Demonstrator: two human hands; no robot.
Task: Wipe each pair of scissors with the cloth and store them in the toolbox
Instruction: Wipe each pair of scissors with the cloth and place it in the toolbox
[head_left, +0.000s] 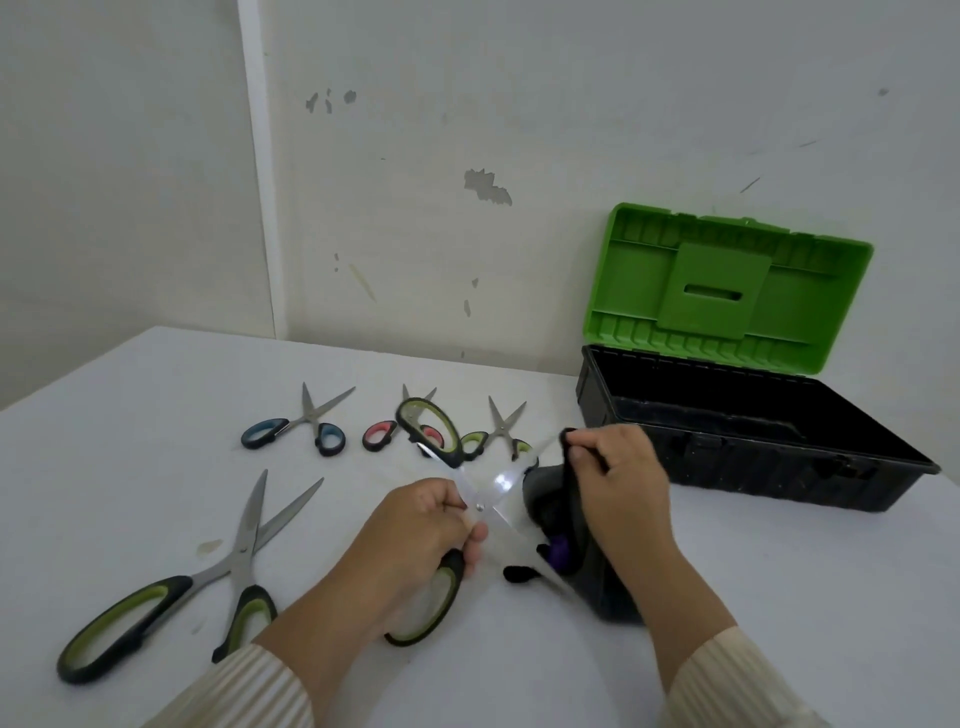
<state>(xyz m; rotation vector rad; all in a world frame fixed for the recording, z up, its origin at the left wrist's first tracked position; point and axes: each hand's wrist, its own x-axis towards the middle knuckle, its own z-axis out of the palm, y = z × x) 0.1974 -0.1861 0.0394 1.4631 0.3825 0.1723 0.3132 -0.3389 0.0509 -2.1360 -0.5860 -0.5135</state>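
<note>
My left hand (415, 530) grips a large pair of scissors with green-and-black handles (431, 431) at the pivot, blades spread wide. One handle points away from me, the other sits under my palm. My right hand (618, 478) holds a dark cloth (550, 509) wrapped over one blade of that pair. A second large green-handled pair (244, 561) lies open on the table at the left. Three small pairs lie in a row behind: blue-handled (306, 426), pink-handled (382, 434) and green-handled (498, 431). The toolbox (753, 457) stands open at the right, its black tray looking empty.
The toolbox's green lid (727, 291) leans back against the wall. The white table (156, 415) meets the wall behind the small scissors. A faint stain (208, 545) marks the table near the large pair at the left.
</note>
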